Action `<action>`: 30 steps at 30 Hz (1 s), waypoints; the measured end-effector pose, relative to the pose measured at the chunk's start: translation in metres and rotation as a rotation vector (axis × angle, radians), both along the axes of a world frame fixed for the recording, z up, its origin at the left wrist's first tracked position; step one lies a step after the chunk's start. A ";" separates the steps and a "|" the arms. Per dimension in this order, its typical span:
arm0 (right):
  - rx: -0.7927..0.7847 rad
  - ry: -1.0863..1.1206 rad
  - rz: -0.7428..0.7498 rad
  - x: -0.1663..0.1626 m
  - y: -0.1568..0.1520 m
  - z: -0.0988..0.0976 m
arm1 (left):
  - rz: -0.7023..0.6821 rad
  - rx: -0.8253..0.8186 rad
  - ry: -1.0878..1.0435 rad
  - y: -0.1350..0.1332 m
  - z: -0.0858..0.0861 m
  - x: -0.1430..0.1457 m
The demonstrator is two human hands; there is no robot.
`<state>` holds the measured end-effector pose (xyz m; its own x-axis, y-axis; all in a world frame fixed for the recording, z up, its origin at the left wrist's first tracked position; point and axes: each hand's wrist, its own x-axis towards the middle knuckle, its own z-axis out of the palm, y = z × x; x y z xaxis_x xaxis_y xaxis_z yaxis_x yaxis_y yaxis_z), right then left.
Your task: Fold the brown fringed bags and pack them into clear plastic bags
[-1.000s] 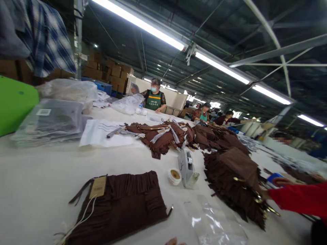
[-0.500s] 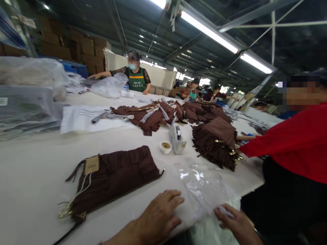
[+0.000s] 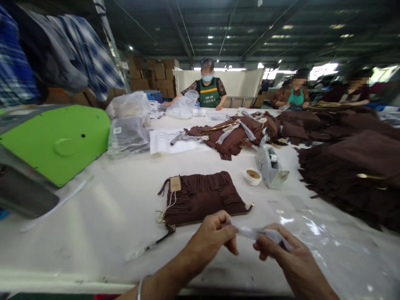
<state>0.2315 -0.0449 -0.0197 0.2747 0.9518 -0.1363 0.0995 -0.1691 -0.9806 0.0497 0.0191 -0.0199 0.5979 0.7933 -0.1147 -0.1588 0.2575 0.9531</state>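
Observation:
Just in front of me, my left hand point(image 3: 215, 235) and my right hand point(image 3: 278, 250) hold a translucent plastic strip point(image 3: 250, 231) stretched between them. The left fingers pinch one end; the right fingers are closed round its bunched other end. Behind my left hand lies a dark brown pleated bag point(image 3: 206, 200), flat on the table. It has a tan paper tag point(image 3: 175, 183) on a white cord and a dark strap at its lower left. Clear plastic bags point(image 3: 318, 233) lie flat to the right of my right hand.
A white table point(image 3: 109, 216) carries a small white tub point(image 3: 252, 176), a grey tape dispenser point(image 3: 270, 166) and piled brown fringed bags point(image 3: 353, 166). A green machine point(image 3: 62, 141) stands left, near stacked plastic bags point(image 3: 129, 137). Several people work across the table, one in a green apron point(image 3: 208, 95).
The view has swung left, bringing the green machine in and the red-sleeved person out. My left hand has moved from open to pinching the plastic strip, joining my right hand.

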 end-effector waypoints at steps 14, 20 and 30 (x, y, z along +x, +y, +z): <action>-0.058 0.059 0.410 -0.044 0.068 -0.005 | 0.110 0.183 0.396 0.020 0.016 -0.075; -0.064 -0.086 0.481 -0.036 0.103 0.001 | 0.168 0.420 0.620 0.049 0.036 -0.089; 0.116 -0.837 0.318 -0.033 0.155 -0.028 | 0.198 1.009 1.413 0.094 0.023 -0.098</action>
<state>0.1988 0.1096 -0.0478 -0.0374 0.9951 0.0917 0.8136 0.0836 -0.5753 -0.0480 0.1133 0.0034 0.3761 0.9181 0.1248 0.9104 -0.3912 0.1348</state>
